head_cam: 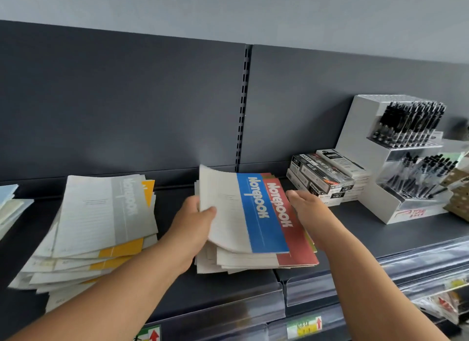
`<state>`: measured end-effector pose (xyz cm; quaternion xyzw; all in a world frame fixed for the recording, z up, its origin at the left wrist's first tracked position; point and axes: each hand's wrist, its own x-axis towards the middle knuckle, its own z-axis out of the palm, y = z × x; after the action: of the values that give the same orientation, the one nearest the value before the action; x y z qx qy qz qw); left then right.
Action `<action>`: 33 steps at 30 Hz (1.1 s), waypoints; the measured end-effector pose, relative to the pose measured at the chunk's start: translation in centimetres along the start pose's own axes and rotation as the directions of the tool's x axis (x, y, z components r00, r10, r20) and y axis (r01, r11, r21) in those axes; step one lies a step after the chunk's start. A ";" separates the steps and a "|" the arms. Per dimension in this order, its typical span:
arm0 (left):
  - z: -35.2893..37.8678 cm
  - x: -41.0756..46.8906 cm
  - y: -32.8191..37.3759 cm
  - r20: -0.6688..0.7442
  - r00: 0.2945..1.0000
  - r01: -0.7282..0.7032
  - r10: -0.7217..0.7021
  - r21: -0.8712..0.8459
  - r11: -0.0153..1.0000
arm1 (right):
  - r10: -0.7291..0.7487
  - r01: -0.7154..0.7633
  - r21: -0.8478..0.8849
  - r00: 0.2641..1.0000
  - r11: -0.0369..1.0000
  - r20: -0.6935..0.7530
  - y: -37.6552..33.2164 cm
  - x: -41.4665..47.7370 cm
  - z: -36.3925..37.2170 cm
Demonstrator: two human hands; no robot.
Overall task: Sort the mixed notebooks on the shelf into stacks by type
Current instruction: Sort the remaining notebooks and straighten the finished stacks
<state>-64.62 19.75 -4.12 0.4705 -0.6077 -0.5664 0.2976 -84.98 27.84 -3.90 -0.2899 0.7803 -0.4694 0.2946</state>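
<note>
Looking past the price-label rail [304,328] onto the shelf [228,287]: left hand [193,224] pinches the blue notebook [258,214] at its white left edge, thumb on top, fingers hidden beneath. Blue notebook lies topmost on the middle stack [241,262], over a red notebook [291,229]. Right hand [308,208] is flat, fingers straight, touching the red cover's right side, gripping nothing. Apart to the left: grey-and-yellow pile [96,229]. Farther right: pen boxes [319,178], pen display [406,148].
</note>
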 end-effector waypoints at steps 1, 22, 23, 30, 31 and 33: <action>0.2 0.1 -0.5 0.033 0.999 0.011 -0.015 0.118 0.993 | -0.006 0.007 -0.028 1.000 1.000 0.027 0.0 0.0 0.3; -12.3 -2.7 -1.6 0.021 0.922 -0.129 0.386 0.958 0.256 | -0.436 0.466 -0.771 0.857 0.433 0.273 -5.4 -5.2 11.8; -14.2 -3.3 -1.7 -0.008 0.919 -0.100 0.393 0.962 0.255 | -0.464 0.501 -0.757 0.835 0.419 0.296 -6.2 -5.9 13.1; -29.8 -10.5 -4.2 -0.263 0.881 0.161 0.393 0.948 0.274 | -0.544 0.716 -0.634 0.670 0.292 0.506 -11.7 -13.9 25.0; -32.1 -11.8 -4.8 -0.298 0.874 0.197 0.383 0.940 0.280 | -0.548 0.742 -0.609 0.644 0.280 0.533 -12.5 -15.3 26.9; -36.5 -14.5 -5.9 -0.363 0.864 0.268 0.349 0.918 0.292 | -0.556 0.791 -0.552 0.592 0.262 0.583 -14.0 -18.1 30.9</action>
<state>-25.03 18.56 -0.70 0.6655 -0.7343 0.0605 0.1196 -48.01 18.24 0.23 -0.7533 0.6465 -0.1202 0.0111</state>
